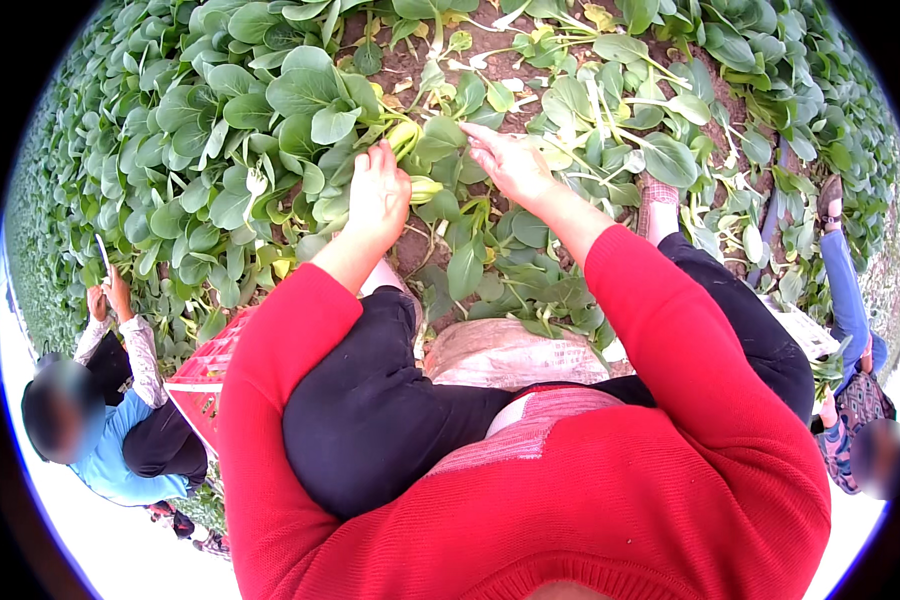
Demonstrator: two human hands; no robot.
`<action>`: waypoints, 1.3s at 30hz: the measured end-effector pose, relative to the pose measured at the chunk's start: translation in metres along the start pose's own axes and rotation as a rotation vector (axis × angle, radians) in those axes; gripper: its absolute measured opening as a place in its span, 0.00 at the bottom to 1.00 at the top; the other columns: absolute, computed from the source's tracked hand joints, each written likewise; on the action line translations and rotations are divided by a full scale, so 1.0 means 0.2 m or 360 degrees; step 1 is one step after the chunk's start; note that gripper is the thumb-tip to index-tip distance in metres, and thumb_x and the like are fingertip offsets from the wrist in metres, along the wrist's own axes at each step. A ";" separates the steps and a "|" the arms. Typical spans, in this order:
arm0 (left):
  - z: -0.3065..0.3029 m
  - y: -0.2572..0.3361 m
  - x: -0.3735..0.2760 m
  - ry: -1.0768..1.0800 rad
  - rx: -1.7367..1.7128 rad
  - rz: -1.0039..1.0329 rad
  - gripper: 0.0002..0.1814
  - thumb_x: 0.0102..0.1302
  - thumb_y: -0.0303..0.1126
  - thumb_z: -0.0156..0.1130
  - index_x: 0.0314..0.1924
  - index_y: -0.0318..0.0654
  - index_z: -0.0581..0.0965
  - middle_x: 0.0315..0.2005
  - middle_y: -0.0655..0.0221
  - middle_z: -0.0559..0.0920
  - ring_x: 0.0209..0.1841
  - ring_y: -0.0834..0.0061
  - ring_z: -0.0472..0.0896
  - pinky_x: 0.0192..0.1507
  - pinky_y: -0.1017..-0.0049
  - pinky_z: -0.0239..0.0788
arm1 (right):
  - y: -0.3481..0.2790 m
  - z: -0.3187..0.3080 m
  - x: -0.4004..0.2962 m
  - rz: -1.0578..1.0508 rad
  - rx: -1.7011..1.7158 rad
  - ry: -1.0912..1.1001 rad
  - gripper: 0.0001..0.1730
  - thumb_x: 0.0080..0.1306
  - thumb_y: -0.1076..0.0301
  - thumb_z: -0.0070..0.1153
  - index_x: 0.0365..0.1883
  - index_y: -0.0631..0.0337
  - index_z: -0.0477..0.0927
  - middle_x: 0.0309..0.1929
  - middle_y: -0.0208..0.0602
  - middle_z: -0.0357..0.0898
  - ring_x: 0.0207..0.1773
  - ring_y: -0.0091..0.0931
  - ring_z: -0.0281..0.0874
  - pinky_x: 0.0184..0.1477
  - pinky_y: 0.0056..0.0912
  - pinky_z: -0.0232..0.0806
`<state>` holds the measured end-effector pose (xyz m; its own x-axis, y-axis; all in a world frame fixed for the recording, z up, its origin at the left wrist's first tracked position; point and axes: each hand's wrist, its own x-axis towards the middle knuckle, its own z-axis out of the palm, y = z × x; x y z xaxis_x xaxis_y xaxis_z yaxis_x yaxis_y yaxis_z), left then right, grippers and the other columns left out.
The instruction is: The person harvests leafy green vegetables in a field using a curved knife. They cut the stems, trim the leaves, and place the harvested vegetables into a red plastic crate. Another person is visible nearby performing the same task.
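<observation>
My left hand (379,191) reaches into the leafy greens, its fingers bent over the pale stems of a bok choy head (403,138). Just right of its knuckles, the stem end of another bok choy (424,190) shows. The undersides of the fingers are hidden, so I cannot tell how firmly they hold. Across from it, my right hand (508,163) points left with its fingers extended and no object visible in it. Its fingertips are beside a broad green leaf (441,137); contact is unclear.
Dense standing greens (195,112) fill the left. Cut leaves and stems (570,142) litter the soil ahead. A woven sack (514,352) lies between my legs, a red plastic crate (210,352) at left, a white crate (802,330) at right. One co-worker (131,435) holds a blade; another (855,420) crouches right.
</observation>
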<state>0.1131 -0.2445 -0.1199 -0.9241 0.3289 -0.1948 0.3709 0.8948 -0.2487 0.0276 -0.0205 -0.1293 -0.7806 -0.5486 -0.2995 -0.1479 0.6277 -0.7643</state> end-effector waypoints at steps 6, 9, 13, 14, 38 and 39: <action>0.01 0.00 0.00 -0.0046 -0.0092 -0.0073 0.14 0.57 0.27 0.55 0.38 0.27 0.82 0.55 0.43 0.76 0.53 0.56 0.73 0.55 0.60 0.62 | 0.03 0.11 0.08 0.0000 0.0191 -0.0017 0.25 0.71 0.60 0.50 0.67 0.42 0.69 0.53 0.40 0.81 0.55 0.39 0.78 0.57 0.41 0.70; 0.02 -0.02 -0.03 -0.0056 -0.0033 -0.0110 0.11 0.55 0.29 0.56 0.35 0.34 0.82 0.57 0.51 0.76 0.53 0.60 0.73 0.54 0.63 0.63 | -0.01 0.12 0.09 0.0115 0.0152 -0.0177 0.25 0.72 0.60 0.48 0.68 0.42 0.68 0.52 0.42 0.82 0.56 0.41 0.77 0.59 0.42 0.68; 0.02 -0.04 -0.03 -0.0028 -0.0029 -0.0191 0.11 0.57 0.27 0.55 0.38 0.33 0.82 0.53 0.58 0.76 0.52 0.63 0.72 0.54 0.64 0.62 | -0.02 0.15 0.12 0.0148 0.0134 -0.0293 0.25 0.72 0.60 0.47 0.68 0.45 0.68 0.55 0.45 0.80 0.58 0.43 0.76 0.62 0.41 0.67; 0.02 -0.04 -0.04 -0.0039 -0.0107 -0.0208 0.11 0.57 0.27 0.55 0.38 0.33 0.82 0.51 0.60 0.76 0.52 0.64 0.72 0.54 0.65 0.61 | -0.02 0.16 0.10 0.0117 0.0163 -0.0285 0.25 0.72 0.60 0.47 0.68 0.45 0.68 0.55 0.46 0.79 0.58 0.43 0.76 0.62 0.41 0.66; -1.27 -0.54 -1.29 0.0943 -0.2795 -0.0797 0.32 0.60 0.31 0.58 0.65 0.28 0.70 0.66 0.55 0.70 0.70 0.67 0.65 0.71 0.68 0.50 | -1.68 -0.43 -0.36 -0.0871 0.0763 -0.0154 0.30 0.56 0.66 0.70 0.56 0.57 0.73 0.32 0.24 0.77 0.20 0.12 0.67 0.21 0.17 0.61; -1.28 -0.51 -1.34 0.1061 -0.2918 -0.0696 0.33 0.60 0.32 0.57 0.66 0.27 0.68 0.66 0.53 0.69 0.71 0.65 0.64 0.72 0.68 0.49 | -1.74 -0.38 -0.38 -0.0933 0.0761 -0.0201 0.29 0.58 0.66 0.69 0.57 0.59 0.73 0.32 0.23 0.77 0.19 0.11 0.66 0.19 0.15 0.58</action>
<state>0.2986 -0.3467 0.2009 -0.9522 -0.3046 0.0246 0.0338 -0.0250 0.9991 0.0930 -0.1562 0.2028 -0.5761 -0.7949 0.1902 -0.2151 -0.0770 -0.9735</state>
